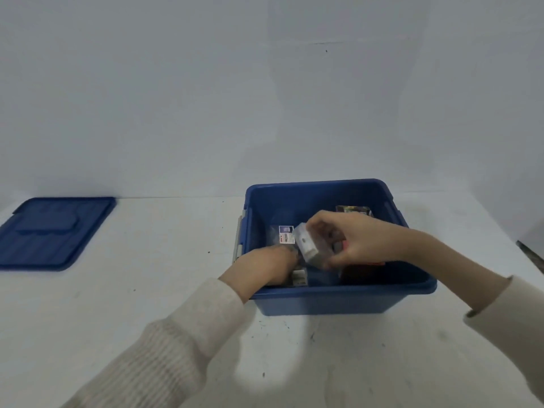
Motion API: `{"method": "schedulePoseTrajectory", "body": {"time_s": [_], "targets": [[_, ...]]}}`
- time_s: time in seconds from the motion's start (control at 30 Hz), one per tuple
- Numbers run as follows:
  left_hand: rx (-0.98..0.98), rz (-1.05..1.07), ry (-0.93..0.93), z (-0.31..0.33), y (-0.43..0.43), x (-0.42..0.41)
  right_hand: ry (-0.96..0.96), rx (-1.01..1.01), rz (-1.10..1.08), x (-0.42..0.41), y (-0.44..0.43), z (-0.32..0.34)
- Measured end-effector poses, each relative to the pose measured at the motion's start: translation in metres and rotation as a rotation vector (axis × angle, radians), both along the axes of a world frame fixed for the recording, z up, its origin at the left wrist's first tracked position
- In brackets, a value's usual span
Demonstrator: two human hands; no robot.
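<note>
Over the middle of the blue storage bin (323, 184), the right hand (353, 240) gripped a small clear plastic box (307, 245), fingers curled over it. The box looked light, rigid and smooth, so probably slippery and best pinched across opposite faces. The left hand (265, 266) reached into the bin's near-left corner; whether it grasped anything could not be told. The lid (56, 231) lay well left of the bin.

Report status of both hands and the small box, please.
Right hand grips small clear box over blue bin. Left hand inside bin among packets, fingers hidden. Lid off, on table at left.
</note>
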State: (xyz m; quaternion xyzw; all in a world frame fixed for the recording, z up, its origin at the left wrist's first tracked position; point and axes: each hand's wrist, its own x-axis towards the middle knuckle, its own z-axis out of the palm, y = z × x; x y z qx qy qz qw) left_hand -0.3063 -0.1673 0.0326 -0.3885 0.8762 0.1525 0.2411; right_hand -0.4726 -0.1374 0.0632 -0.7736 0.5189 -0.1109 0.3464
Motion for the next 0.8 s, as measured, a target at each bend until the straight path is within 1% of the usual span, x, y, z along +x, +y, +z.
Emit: {"method": "schedulePoseTrajectory", "body": {"time_s": [0.1,0.23,0.3,0.37,0.43,0.53,0.57,0.63,0.73,0.8], "targets": [[0.026,0.073,-0.035,0.001,0.0,-0.002,0.236,-0.085,0.206,0.003,-0.006,-0.01],[0.006,0.07,-0.001,-0.003,-0.003,0.0,0.596,-0.406,0.472,0.003,-0.015,-0.009],[-0.009,0.067,-0.012,-0.006,-0.005,0.001,0.704,-0.451,0.59,0.006,-0.013,-0.009],[-0.009,0.067,-0.023,-0.008,-0.006,0.0,0.757,-0.417,0.681,0.008,-0.008,-0.014],[-0.015,0.063,-0.017,-0.01,-0.007,0.0,0.763,-0.289,0.721,0.007,-0.003,-0.015],[-0.023,0.07,-0.015,-0.012,-0.008,0.001,0.689,-0.022,0.674,0.002,-0.006,-0.011],[-0.026,0.069,-0.014,-0.013,-0.009,0.001,0.65,0.019,0.656,0.002,-0.007,-0.01],[-0.032,0.058,-0.01,-0.015,-0.008,0.001,0.629,-0.023,0.645,0.004,-0.007,-0.011],[-0.041,0.038,-0.015,-0.014,-0.007,0.001,0.745,-0.164,0.642,0.011,-0.004,-0.019],[-0.035,0.039,-0.026,-0.011,-0.006,-0.001,0.789,-0.223,0.662,0.015,-0.003,-0.025]]}}
